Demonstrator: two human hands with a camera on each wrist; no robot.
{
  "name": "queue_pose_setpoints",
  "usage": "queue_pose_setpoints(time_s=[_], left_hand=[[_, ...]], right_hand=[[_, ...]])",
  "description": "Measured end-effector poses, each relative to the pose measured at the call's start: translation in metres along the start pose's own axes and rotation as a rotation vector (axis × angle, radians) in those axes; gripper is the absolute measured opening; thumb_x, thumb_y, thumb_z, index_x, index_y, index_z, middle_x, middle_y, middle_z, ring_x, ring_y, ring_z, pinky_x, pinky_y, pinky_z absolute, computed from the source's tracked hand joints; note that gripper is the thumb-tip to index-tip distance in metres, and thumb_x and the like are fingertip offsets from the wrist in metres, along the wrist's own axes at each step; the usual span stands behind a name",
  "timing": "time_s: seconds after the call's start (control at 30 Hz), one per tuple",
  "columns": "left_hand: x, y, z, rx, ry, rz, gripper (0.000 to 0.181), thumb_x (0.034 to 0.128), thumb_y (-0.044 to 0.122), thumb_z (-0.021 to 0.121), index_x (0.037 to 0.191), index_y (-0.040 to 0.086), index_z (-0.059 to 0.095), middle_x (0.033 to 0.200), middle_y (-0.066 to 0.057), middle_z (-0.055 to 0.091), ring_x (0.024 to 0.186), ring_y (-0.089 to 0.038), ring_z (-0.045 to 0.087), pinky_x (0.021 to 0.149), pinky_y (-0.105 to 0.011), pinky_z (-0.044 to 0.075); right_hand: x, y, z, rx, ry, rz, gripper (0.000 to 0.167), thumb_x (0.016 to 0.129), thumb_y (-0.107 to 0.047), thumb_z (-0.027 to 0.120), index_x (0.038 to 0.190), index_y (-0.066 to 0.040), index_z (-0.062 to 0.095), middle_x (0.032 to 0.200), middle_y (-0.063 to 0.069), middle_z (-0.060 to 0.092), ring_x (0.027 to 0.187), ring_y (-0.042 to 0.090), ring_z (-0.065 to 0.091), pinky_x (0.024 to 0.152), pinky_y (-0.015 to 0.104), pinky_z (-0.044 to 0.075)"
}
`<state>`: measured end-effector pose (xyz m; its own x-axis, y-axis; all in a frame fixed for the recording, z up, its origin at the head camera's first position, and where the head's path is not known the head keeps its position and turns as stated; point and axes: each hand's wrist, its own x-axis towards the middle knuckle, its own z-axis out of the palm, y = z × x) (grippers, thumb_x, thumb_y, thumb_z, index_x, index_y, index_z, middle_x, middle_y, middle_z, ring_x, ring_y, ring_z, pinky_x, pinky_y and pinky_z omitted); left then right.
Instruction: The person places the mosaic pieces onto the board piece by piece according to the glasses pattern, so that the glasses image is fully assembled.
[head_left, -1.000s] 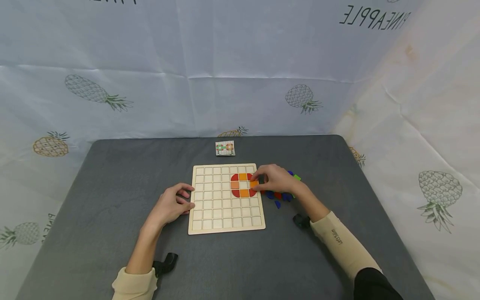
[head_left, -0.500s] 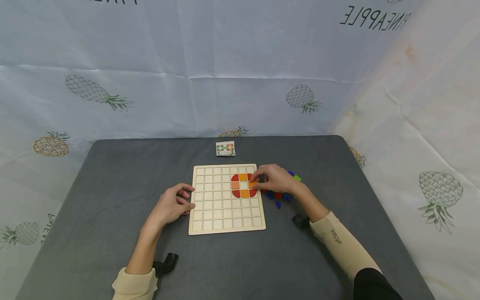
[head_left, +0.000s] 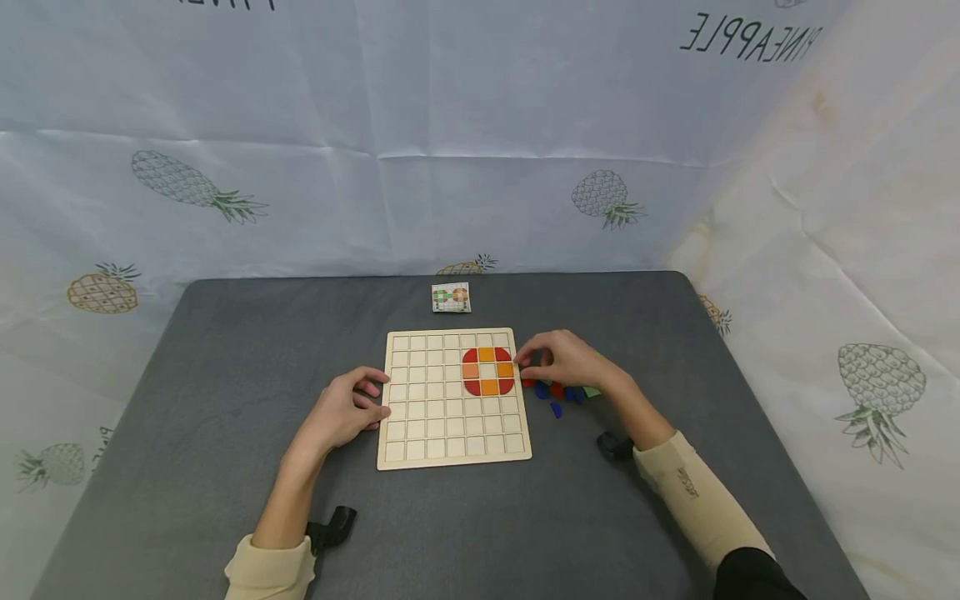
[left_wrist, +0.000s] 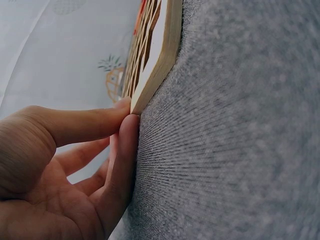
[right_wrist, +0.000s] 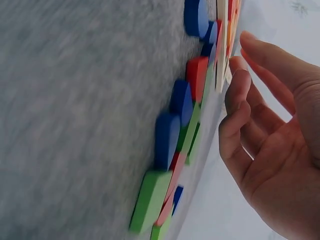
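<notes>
Right hand (head_left: pixel 562 358) has let go of orange tile (head_left: pixel 505 369) and moved right. Tile now sits in right side of red and orange ring (head_left: pixel 472 387), so ring looks whole round its bare middle square. Ring lies toward right of wooden board (head_left: pixel 435 429). Right fingers bent, thumb apart, holding nothing, near loose blocks (right_wrist: pixel 167 140). Left hand (head_left: pixel 345 410) touches board's left edge; cannot tell if pinching.
</notes>
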<state>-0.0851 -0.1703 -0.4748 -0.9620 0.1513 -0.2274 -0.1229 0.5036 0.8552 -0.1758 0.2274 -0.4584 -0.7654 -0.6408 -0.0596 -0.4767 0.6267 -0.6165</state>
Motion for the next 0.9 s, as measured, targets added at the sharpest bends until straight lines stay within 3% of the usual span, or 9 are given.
queue_pose_setpoints(time_s=[0.17, 0.4, 0.6, 0.9], left_hand=[[-0.001, 0.0, 0.0, 0.001, -0.001, 0.001, 0.046, 0.0953, 0.0, 0.079, 0.139, 0.0, 0.064, 0.117, -0.02, 0.061, 0.085, -0.018, 0.071, 0.071, -0.032, 0.067], [-0.001, 0.001, 0.0, -0.002, -0.004, 0.005, 0.046, 0.0955, 0.0, 0.079, 0.139, 0.0, 0.064, 0.117, -0.02, 0.061, 0.086, -0.019, 0.071, 0.072, -0.032, 0.067], [0.0, 0.001, 0.0, 0.004, -0.004, 0.011, 0.046, 0.0957, 0.0, 0.078, 0.139, -0.001, 0.064, 0.117, -0.02, 0.061, 0.086, -0.019, 0.071, 0.071, -0.032, 0.067], [0.0, 0.001, -0.001, 0.005, -0.01, 0.008, 0.047, 0.0958, -0.001, 0.078, 0.14, -0.001, 0.063, 0.117, -0.02, 0.06, 0.087, -0.019, 0.07, 0.072, -0.032, 0.067]], right_hand=[[-0.012, 0.009, -0.008, 0.029, 0.018, 0.027, 0.024, 0.098, -0.019, 0.082, 0.121, -0.01, 0.081, 0.115, 0.009, 0.08, 0.077, 0.01, 0.064, 0.067, 0.025, 0.057], [-0.028, 0.026, -0.025, 0.061, 0.071, 0.071, 0.029, 0.096, -0.014, 0.084, 0.124, -0.008, 0.08, 0.114, 0.012, 0.079, 0.067, 0.014, 0.06, 0.056, 0.026, 0.052], [-0.038, 0.042, -0.038, 0.04, 0.103, 0.141, 0.031, 0.096, -0.01, 0.083, 0.127, -0.009, 0.078, 0.119, 0.015, 0.077, 0.072, 0.013, 0.062, 0.057, 0.026, 0.052], [-0.045, 0.063, -0.048, 0.055, 0.094, 0.219, 0.034, 0.096, -0.009, 0.082, 0.13, -0.004, 0.076, 0.121, 0.019, 0.074, 0.064, 0.013, 0.057, 0.054, 0.026, 0.046]])
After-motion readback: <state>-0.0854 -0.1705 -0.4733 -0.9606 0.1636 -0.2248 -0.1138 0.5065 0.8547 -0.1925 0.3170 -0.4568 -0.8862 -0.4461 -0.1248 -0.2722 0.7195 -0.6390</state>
